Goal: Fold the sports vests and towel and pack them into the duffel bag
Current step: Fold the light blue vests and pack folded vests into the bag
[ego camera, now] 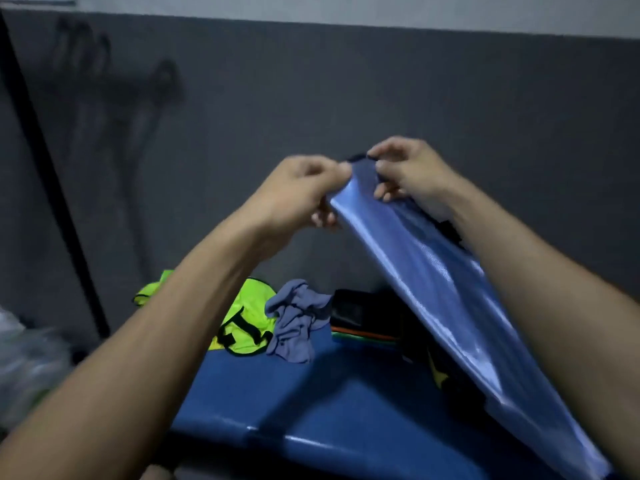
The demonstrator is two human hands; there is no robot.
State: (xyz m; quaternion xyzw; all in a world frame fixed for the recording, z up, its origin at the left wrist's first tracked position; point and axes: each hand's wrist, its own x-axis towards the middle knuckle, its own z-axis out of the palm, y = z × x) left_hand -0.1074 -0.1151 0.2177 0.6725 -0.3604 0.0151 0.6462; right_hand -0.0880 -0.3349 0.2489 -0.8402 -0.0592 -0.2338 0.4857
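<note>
Here, both hands, left and right, pinch the blue vest's top edge, cloth hanging below.

The shiny blue mesh sports vest has black trim at its top edge. The neon yellow-green sports vest carries black edging and a black printed mark. The crumpled towel is greyish blue. The padded glossy tabletop is deep blue. The black duffel bag shows orange and green stripes.
</note>
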